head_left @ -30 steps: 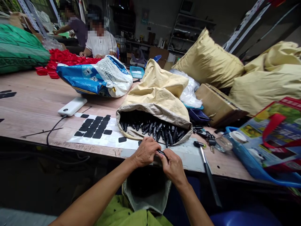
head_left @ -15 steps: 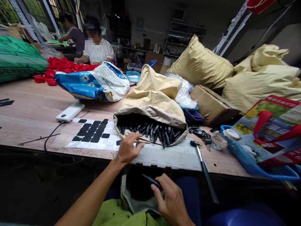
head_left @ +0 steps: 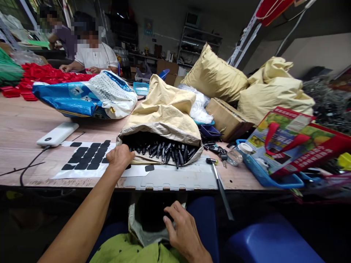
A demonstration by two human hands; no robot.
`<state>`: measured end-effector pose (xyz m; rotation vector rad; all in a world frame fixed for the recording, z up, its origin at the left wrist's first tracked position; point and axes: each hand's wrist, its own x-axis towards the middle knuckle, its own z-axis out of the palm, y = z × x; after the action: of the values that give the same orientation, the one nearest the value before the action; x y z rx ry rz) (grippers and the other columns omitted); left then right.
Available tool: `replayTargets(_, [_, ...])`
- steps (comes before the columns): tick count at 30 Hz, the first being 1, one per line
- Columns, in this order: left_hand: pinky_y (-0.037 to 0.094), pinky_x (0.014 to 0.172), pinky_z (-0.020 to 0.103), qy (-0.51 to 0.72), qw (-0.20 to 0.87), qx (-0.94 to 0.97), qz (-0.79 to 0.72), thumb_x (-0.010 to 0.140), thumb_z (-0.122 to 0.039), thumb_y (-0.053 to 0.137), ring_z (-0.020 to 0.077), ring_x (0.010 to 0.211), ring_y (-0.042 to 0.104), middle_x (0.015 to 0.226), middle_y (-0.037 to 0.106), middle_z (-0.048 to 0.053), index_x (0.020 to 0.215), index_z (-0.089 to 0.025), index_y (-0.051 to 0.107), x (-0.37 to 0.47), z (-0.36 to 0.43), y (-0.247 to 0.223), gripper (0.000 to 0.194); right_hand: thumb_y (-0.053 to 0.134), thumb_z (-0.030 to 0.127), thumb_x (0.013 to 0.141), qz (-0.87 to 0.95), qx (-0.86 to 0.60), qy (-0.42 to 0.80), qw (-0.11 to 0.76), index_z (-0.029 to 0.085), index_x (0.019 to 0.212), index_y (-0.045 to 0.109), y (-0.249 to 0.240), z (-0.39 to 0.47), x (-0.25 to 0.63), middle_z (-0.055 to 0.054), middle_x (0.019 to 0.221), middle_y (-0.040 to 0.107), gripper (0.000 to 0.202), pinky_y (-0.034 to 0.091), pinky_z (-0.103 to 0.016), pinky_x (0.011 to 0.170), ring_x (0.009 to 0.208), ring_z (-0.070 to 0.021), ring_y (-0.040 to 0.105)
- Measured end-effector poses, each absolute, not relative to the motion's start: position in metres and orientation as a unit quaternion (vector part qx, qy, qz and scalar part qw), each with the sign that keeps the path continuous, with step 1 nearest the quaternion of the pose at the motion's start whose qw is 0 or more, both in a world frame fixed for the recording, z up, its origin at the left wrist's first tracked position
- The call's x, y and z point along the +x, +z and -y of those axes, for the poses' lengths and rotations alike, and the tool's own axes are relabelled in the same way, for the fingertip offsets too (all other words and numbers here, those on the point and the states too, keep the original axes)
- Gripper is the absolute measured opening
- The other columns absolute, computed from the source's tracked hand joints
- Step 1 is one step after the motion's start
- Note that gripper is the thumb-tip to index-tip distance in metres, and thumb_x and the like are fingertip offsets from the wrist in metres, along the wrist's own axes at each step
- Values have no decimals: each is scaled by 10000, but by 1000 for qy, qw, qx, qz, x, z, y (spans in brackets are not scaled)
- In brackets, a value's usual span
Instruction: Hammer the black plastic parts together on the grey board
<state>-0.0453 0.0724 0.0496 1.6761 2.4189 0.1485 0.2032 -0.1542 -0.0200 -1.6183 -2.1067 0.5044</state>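
A beige cloth sack [head_left: 164, 106] lies on the table, its mouth facing me and packed with black pen-shaped pieces [head_left: 167, 151]. My left hand [head_left: 120, 157] is closed at the left corner of that mouth, beside the sheet of black stickers. Its fingertips are turned away, so what they grip is hidden. Below the table edge, my right hand [head_left: 182, 226] has its fingers apart and holds nothing visible. It hovers over the right side of an open bag [head_left: 134, 223] at my lap, whose inside is dark.
White sheet with black rounded stickers [head_left: 89, 157], white power bank [head_left: 57, 134] with cable, and blue-white bag [head_left: 82, 96] lie left. A hammer [head_left: 219, 182] overhangs the table edge. Right are a glass jar [head_left: 236, 155] and a blue basket [head_left: 257, 171]. Two people sit at far left.
My left hand has moved left to the sack's corner and closed. The black pen-shaped piece is gone from my right hand, whose fingers have opened. The view has turned right.
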Motion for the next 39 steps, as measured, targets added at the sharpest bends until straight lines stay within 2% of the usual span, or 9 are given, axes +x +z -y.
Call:
replayTargets(6, [491,736,375,173,73,608,-771,862,-513,592,317,913,685,968,747,95,896,-246,754,-48,-38,51,314,562,182,928,749,-589,215,215,266,1065,681,-25,164,202,-26,978,647,200,510,-259,724,840,-172,663])
replayTargets(9, [462,739,307,225,84,774,-586,891,-440,631,225,859,655,894,721,46,844,-231,718,-22,-17,45,231,586,209,924,728,-591,226,263,253,1069,695,-19,156,207,-23,932,654,186,507,-257,713,810,-166,654])
replayTargets(13, [436,759,313,191,110,897,-384,884,-353,688,220,870,618,840,691,47,821,-210,686,13,-11,32,156,552,259,968,692,-606,215,329,233,1076,710,-6,139,220,-37,902,663,193,493,-261,660,753,-162,628])
replayTargets(18, [430,757,336,194,132,890,-392,780,-311,768,226,834,589,805,663,33,785,-209,656,27,-14,20,152,563,294,976,657,-630,175,375,225,1037,736,7,130,247,-46,895,687,196,502,-277,674,733,-167,622])
replayTargets(22, [437,794,345,250,173,861,-408,756,-356,804,229,877,590,873,682,31,904,-219,695,36,-11,6,229,583,395,957,580,-703,39,411,206,998,747,19,123,288,-66,885,691,254,495,-312,682,693,-182,585])
replayTargets(25, [425,794,338,265,212,842,-420,790,-372,796,224,907,592,892,694,21,889,-236,722,43,-11,-3,184,612,452,901,503,-787,-92,346,199,1042,764,25,109,321,-104,921,673,327,480,-365,740,765,-230,576])
replayTargets(30, [413,818,341,257,250,830,-428,759,-345,823,219,911,596,887,704,4,887,-250,744,42,-15,-6,178,599,497,857,468,-859,-22,206,199,1137,745,8,87,352,-118,936,628,434,465,-381,674,744,-249,571])
replayTargets(34, [426,836,342,268,254,827,-423,743,-347,826,220,924,601,893,704,8,883,-244,743,40,-16,-6,192,524,456,905,442,-827,-3,346,131,1061,713,-3,93,349,-123,886,622,408,504,-405,737,791,-256,594])
replayTargets(39, [420,822,342,261,251,828,-428,755,-341,816,214,892,594,869,705,2,863,-242,747,41,-15,-6,162,543,516,970,402,-697,167,570,209,1322,538,19,127,302,5,772,593,467,503,-274,548,593,-153,571])
